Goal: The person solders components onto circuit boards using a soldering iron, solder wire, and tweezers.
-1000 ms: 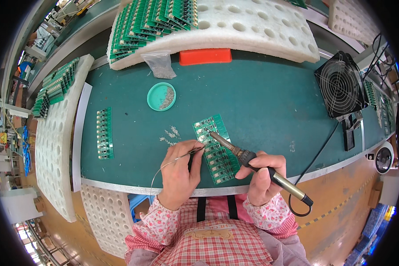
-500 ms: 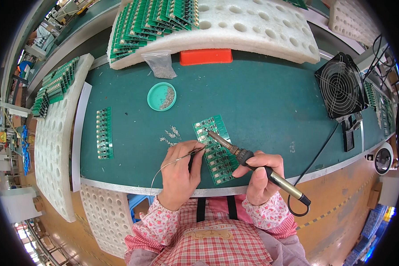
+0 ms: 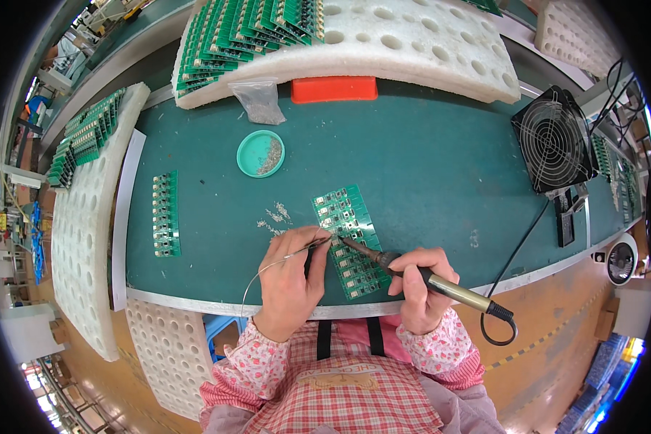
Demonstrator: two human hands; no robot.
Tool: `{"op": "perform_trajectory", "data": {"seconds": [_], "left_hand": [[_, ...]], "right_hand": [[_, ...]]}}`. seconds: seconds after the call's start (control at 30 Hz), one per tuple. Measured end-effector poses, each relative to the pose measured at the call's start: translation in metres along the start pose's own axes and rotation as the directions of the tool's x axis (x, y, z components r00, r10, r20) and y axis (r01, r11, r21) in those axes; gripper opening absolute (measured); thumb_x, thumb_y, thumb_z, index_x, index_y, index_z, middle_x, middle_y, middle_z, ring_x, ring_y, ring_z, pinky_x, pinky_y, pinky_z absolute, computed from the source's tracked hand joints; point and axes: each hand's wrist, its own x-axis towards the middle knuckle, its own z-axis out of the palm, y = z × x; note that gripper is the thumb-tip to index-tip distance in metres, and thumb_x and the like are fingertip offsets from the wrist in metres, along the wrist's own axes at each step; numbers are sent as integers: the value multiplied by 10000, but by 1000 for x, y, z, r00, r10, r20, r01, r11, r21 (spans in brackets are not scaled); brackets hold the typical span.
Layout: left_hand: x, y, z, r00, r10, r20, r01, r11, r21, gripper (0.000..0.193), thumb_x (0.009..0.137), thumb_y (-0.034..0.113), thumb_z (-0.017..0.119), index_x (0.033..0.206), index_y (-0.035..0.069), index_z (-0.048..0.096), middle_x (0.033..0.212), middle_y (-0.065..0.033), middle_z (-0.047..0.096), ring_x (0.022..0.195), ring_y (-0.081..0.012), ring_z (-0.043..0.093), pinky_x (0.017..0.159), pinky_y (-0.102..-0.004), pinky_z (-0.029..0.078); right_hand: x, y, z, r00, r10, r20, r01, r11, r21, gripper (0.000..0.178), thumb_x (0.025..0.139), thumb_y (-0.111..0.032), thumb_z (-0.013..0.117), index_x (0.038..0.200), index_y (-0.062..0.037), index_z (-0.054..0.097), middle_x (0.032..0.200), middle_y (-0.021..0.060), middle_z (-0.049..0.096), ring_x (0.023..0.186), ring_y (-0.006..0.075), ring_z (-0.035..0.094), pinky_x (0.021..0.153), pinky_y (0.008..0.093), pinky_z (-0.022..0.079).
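A green circuit board (image 3: 349, 206) with rows of small white and dark parts lies on the bench, tilted slightly. My right hand (image 3: 423, 286) grips a soldering iron (image 3: 452, 288), its tip on or just over the middle rows of the board. At the board's left edge, my left hand (image 3: 291, 278) is closed on a thin solder wire (image 3: 273, 265) that loops down past the wrist. Something slim and dark also shows between those fingers; its kind is unclear. Several tiny loose parts (image 3: 277, 214) lie beyond the left hand. Nearby stands a round turquoise dish (image 3: 241, 163) of small parts.
A second green board (image 3: 166, 215) lies at the left. White foam blocks (image 3: 419, 54) at the back and left (image 3: 87, 239) carry upright boards. A plastic bag (image 3: 259, 101), a red tray (image 3: 334, 90) and a black fan (image 3: 555, 141) stand around; the iron's cable (image 3: 519, 249) trails right.
The iron's tip has moved down the board, from the upper rows to the middle, near the left fingertips. My left hand stays almost where it was, still holding the wire.
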Motion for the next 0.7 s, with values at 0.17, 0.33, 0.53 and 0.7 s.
{"op": "perform_trajectory", "data": {"seconds": [0.17, 0.33, 0.53, 0.7], "left_hand": [[1, 1, 1, 1000, -6, 0, 6, 1000, -3, 202, 823, -76, 682, 1003, 7, 640, 965, -121, 682, 855, -290, 662, 758, -355, 513], [1, 0, 0, 1000, 6, -1, -6, 1000, 3, 209, 822, -74, 683, 1007, 13, 638, 972, -120, 681, 854, -297, 657, 759, -361, 512], [0, 0, 1, 1000, -11, -6, 11, 1000, 2, 235, 790, -60, 715, 1004, 15, 655, 986, -111, 687, 850, -305, 655, 742, -378, 517], [0, -1, 1, 1000, -7, -5, 7, 1000, -2, 242, 793, -57, 714, 1015, 21, 654, 989, -109, 687, 854, -304, 654, 744, -378, 517]], "right_hand": [[0, 0, 2, 997, 62, 44, -59, 997, -47, 76, 935, -74, 614, 930, -8, 653, 649, 36, 630, 530, 110, 597, 529, 258, 459], [1, 0, 3, 993, 97, 62, -91, 991, -98, 59, 917, -71, 631, 931, -21, 660, 652, 45, 631, 542, 125, 602, 529, 270, 461], [2, 2, 6, 997, 7, 77, 4, 990, -142, 47, 863, -33, 664, 909, -33, 668, 670, 59, 646, 526, 154, 589, 505, 284, 458], [7, 4, 5, 979, -146, 142, 169, 972, -165, 75, 834, -8, 681, 903, -35, 667, 672, 62, 657, 512, 175, 580, 482, 292, 457]]}}
